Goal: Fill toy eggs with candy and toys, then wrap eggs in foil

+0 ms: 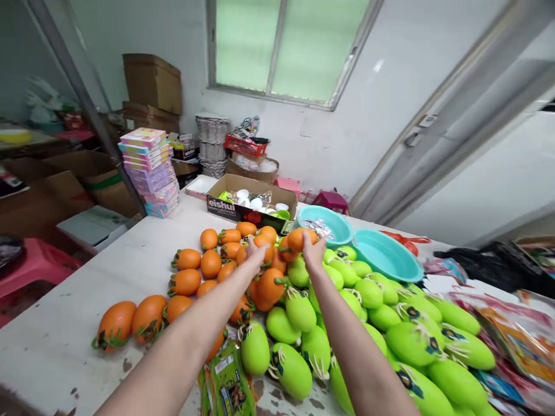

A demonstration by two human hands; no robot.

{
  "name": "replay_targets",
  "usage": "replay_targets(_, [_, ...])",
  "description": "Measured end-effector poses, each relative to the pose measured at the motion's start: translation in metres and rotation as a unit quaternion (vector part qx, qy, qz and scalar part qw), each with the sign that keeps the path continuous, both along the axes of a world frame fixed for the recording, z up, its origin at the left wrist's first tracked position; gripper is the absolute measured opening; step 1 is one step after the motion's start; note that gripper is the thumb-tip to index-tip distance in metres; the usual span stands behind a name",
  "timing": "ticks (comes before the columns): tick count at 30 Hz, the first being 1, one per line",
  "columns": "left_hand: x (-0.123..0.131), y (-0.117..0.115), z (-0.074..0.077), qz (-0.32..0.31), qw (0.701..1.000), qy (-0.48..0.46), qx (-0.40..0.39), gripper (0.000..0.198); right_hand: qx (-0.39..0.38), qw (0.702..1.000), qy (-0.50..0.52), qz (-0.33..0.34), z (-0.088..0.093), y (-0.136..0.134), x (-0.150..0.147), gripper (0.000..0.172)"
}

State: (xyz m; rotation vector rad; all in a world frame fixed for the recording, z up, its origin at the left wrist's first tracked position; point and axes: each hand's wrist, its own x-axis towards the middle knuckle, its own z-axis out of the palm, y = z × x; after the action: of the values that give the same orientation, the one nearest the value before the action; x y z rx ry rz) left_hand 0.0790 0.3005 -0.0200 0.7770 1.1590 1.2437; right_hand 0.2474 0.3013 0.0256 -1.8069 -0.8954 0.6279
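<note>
Orange pieces: the pile [211,263] is in the middle of the frame, spreading toward the left; its right side meets the green pieces [370,293].
Right hand: this hand [315,249], right of centre, grasps one raised orange piece [296,240] by its end.
Left hand: this hand [256,252], near the centre, is against the orange pile; its fingers are partly hidden, so I cannot tell if it grasps or only touches.
Rolling risk: in my judgement, a loose piece could roll down among the green ones, because the sides are curved and the pile is uneven; leafy tops might also catch each other.
Skins and tops: egg-like shapes, smooth, with soft shine, maybe rubber or plastic; orange ones carry green leafy caps, green ones pale stringy tops and some dark tags.
Packets: green glossy packets [229,384], flat, at the bottom centre.
Turquoise basins: the round basin [348,232] contains small silvery bits; the oval basin [388,257] is smooth, at its right.
Cardboard box: the open box [222,209] behind holds white and green parts.
Desk: whitish desk [56,329], with worn spots at lower left.
</note>
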Motion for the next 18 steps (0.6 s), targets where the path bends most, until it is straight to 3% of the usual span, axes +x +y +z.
replay_targets(5, [0.016, -0.002, -0.023, 0.038, 0.996, 0.057, 0.055, 0.067, 0.019, 0.993, -0.105, 0.059, -0.031, 0.045, -0.003, 0.071])
replay_targets(8, [-0.001, -0.014, -0.024, 0.031, 0.993, 0.073, 0.088, 0.069, 0.017, 0.988, -0.117, 0.095, -0.045, 0.059, -0.006, 0.067])
replay_targets(10, [-0.029, -0.035, -0.023, 0.019, 0.987, 0.089, 0.135, 0.065, 0.019, 0.987, -0.113, 0.110, -0.049, 0.059, -0.003, 0.064])
replay_targets(12, [-0.071, -0.072, -0.028, 0.018, 0.978, 0.112, 0.177, 0.056, 0.022, 0.986, -0.107, 0.123, -0.050, 0.046, 0.005, 0.064])
replay_targets(14, [-0.123, -0.126, -0.045, 0.065, 0.975, 0.133, 0.168, 0.047, 0.021, 0.985, -0.110, 0.132, -0.056, 0.016, 0.015, 0.066])
replay_targets(16, [-0.181, -0.193, -0.073, 0.159, 0.966, 0.183, 0.095, 0.039, 0.021, 0.979, -0.143, 0.142, -0.072, -0.033, 0.020, 0.067])
replay_targets(18, [-0.233, -0.267, -0.107, 0.230, 0.938, 0.261, 0.000, 0.039, 0.056, 0.960, -0.196, 0.191, -0.098, -0.095, 0.016, 0.066])
